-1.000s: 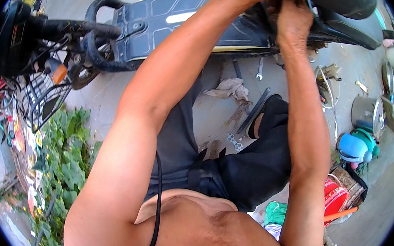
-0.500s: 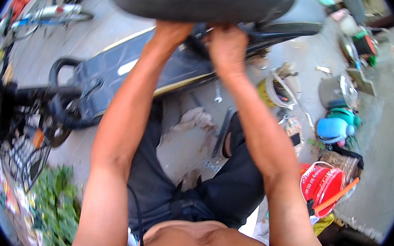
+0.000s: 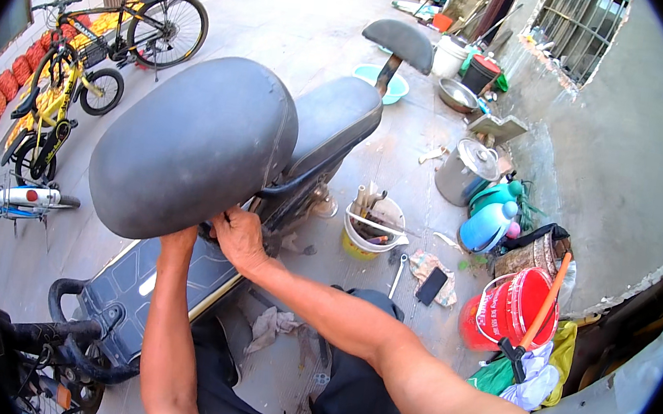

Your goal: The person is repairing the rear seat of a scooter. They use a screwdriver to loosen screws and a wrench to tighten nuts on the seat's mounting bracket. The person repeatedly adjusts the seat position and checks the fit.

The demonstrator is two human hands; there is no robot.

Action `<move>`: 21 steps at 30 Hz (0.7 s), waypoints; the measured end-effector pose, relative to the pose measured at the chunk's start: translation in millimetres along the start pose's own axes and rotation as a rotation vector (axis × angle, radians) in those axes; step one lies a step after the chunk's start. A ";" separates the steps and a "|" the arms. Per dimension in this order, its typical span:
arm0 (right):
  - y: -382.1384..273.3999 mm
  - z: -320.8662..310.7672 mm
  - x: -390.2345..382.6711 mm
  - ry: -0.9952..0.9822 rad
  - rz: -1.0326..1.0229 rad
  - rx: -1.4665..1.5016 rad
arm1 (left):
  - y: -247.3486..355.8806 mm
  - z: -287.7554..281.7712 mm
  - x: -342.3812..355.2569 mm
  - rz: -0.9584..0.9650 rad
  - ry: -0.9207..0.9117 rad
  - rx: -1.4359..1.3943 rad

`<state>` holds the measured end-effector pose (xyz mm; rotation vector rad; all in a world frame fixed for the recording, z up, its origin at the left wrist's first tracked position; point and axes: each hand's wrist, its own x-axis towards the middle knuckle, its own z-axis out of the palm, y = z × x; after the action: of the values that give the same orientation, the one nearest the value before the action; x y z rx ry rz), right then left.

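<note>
A large black saddle (image 3: 192,148) of an electric scooter stands in front of me. Both my hands are under its near edge, above the dark footboard (image 3: 179,276). My left hand (image 3: 178,241) reaches up behind the saddle's rim, which hides its fingers. Beside it, my right hand (image 3: 238,238) has its fingers curled in beneath the seat. They close on something there that I cannot make out. Behind the saddle runs the long black rear seat (image 3: 333,118) with a padded backrest (image 3: 400,43). On the ground by my legs lies a crumpled rag (image 3: 270,328).
To the right are a tool bucket (image 3: 375,226), a wrench (image 3: 398,277), a phone (image 3: 431,285) on a cloth, a lidded metal pot (image 3: 467,173) and a red bucket (image 3: 498,312) with an orange-handled tool. Bicycles (image 3: 59,106) stand at the left, the scooter's handlebar (image 3: 11,335) near left.
My view has lifted, so the yard, bicycles and whole saddle now show. Both hands stay under the saddle; the right hand's fingers show more clearly.
</note>
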<state>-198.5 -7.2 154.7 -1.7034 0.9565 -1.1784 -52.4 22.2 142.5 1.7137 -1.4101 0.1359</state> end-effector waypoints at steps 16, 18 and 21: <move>18.9 35.9 11.9 0.044 -0.130 0.000 | -10.9 3.2 1.3 0.046 0.079 -0.087; 26.6 39.7 16.3 0.068 -0.198 0.026 | -12.9 5.1 1.8 0.047 0.091 -0.091; 38.4 36.9 24.4 0.056 -0.270 -0.041 | 2.3 6.9 0.4 0.018 0.074 -0.151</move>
<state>-161.5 -35.5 119.2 -1.8845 0.8052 -1.3950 -57.1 17.3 139.8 1.5575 -1.3478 0.0994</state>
